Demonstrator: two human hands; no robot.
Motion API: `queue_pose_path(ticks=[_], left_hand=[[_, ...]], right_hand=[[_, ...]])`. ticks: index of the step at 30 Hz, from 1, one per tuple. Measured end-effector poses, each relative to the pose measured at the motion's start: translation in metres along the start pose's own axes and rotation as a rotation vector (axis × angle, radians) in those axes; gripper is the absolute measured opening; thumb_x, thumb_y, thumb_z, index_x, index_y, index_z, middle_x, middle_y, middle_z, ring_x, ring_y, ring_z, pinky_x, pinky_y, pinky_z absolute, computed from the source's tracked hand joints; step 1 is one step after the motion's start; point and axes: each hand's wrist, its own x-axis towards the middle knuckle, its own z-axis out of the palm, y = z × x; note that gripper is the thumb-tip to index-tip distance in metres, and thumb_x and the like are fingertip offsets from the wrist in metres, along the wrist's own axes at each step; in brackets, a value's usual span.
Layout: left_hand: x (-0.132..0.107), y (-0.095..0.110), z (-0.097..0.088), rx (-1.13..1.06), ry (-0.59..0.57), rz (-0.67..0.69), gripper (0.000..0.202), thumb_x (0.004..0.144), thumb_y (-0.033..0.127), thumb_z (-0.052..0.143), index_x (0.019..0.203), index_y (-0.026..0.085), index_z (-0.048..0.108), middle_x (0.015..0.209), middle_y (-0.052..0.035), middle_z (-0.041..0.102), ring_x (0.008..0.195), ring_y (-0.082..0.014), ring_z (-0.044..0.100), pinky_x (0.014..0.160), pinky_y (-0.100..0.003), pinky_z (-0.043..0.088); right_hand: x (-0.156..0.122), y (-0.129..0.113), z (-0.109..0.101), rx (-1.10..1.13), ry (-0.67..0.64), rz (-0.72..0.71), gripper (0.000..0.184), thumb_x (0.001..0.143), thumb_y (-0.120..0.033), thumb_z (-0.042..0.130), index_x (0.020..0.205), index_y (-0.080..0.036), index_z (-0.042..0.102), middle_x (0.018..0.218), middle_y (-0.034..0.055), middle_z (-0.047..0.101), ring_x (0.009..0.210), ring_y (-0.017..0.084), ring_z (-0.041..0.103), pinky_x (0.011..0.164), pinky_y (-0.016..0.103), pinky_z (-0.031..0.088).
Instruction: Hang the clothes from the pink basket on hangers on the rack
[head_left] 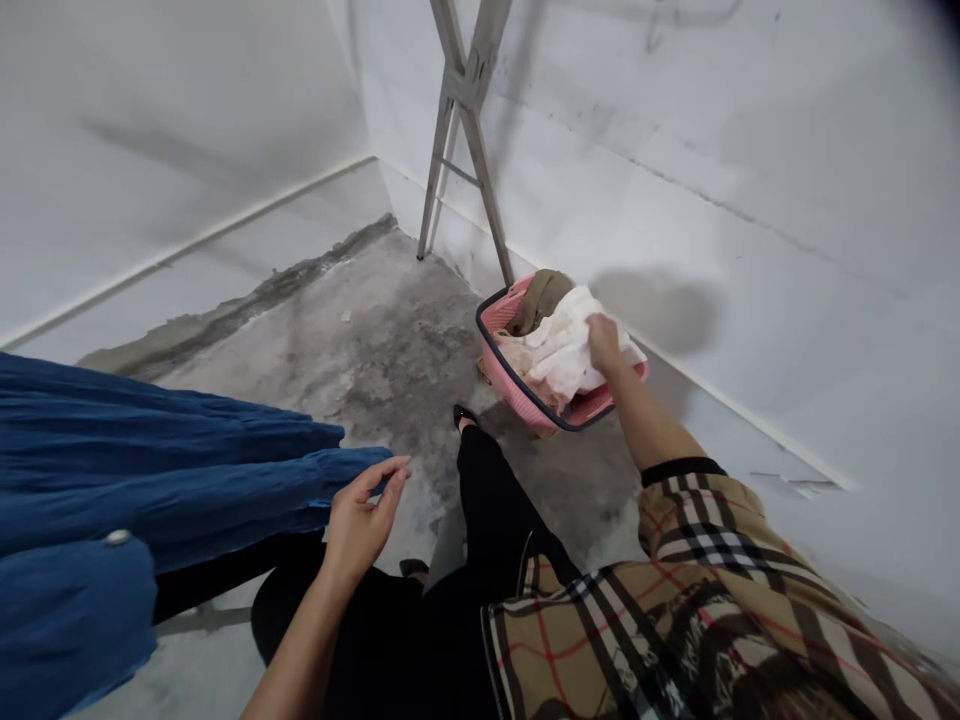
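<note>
My right hand [604, 343] is closed on a white cloth garment [571, 335] in a pink laundry basket [510, 378] with a dark rim. The white garment is bunched up over the other clothes. An olive cloth piece [544, 297] and a pale pink cloth [555, 388] lie around it. My left hand [364, 525] hovers over my lap, beside the hem of a hanging blue garment [247, 480]. Its fingers are loosely bent, thumb and forefinger tips close together, with nothing visible between them.
Blue cloth with a pearly button [118, 538] fills the left side. A crossed-leg metal stand [469, 85] rises behind the basket. White walls [720, 170] meet in the corner above a stained concrete floor [375, 340]. My foot in a black shoe [463, 413] rests near the basket.
</note>
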Motion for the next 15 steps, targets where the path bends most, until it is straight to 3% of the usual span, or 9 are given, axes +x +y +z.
queue_pose_path(ticks=[3,6,8,10,15], left_hand=[[-0.009,0.006,-0.003,-0.008,0.002,0.034,0.037,0.084,0.048,0.06,0.104,0.018,0.072,0.098,-0.0081,0.076,0.092,-0.0235,0.071,0.08,-0.032,0.057],[-0.018,0.012,-0.007,-0.013,0.021,0.089,0.035,0.083,0.047,0.061,0.102,0.019,0.073,0.097,-0.0075,0.076,0.09,-0.0228,0.071,0.076,-0.03,0.057],[-0.025,0.015,-0.008,-0.02,0.036,0.125,0.034,0.083,0.046,0.061,0.101,0.02,0.073,0.094,-0.0069,0.076,0.088,-0.022,0.071,0.075,-0.03,0.056],[-0.031,0.018,-0.007,-0.038,0.049,0.166,0.033,0.084,0.045,0.06,0.101,0.02,0.073,0.092,-0.0061,0.076,0.084,-0.0205,0.07,0.077,-0.031,0.056],[-0.045,0.038,0.002,-0.101,0.043,0.306,0.038,0.085,0.039,0.06,0.117,0.019,0.066,0.097,-0.0073,0.072,0.082,-0.0177,0.068,0.079,-0.031,0.056]], right_hand=[[0.007,-0.036,-0.033,0.182,0.029,-0.028,0.019,0.088,-0.017,0.034,0.081,-0.018,0.052,0.079,0.0024,0.06,0.073,0.015,0.058,0.069,0.029,0.051],[-0.006,-0.084,-0.067,0.576,-0.11,-0.1,0.016,0.078,-0.021,0.037,0.082,-0.02,0.052,0.076,0.001,0.06,0.072,0.016,0.06,0.069,0.031,0.052],[-0.028,-0.119,-0.087,0.787,-0.261,-0.202,0.022,0.072,-0.024,0.038,0.085,-0.021,0.055,0.077,0.0014,0.063,0.077,0.017,0.063,0.075,0.034,0.053],[-0.055,-0.153,-0.106,0.835,-0.371,-0.334,0.027,0.069,-0.025,0.037,0.085,-0.021,0.057,0.079,0.0019,0.066,0.084,0.017,0.064,0.082,0.035,0.052],[-0.129,-0.224,-0.14,0.826,-0.455,-0.638,0.018,0.066,-0.025,0.039,0.074,-0.024,0.055,0.076,-0.0006,0.064,0.095,0.017,0.065,0.09,0.033,0.05]])
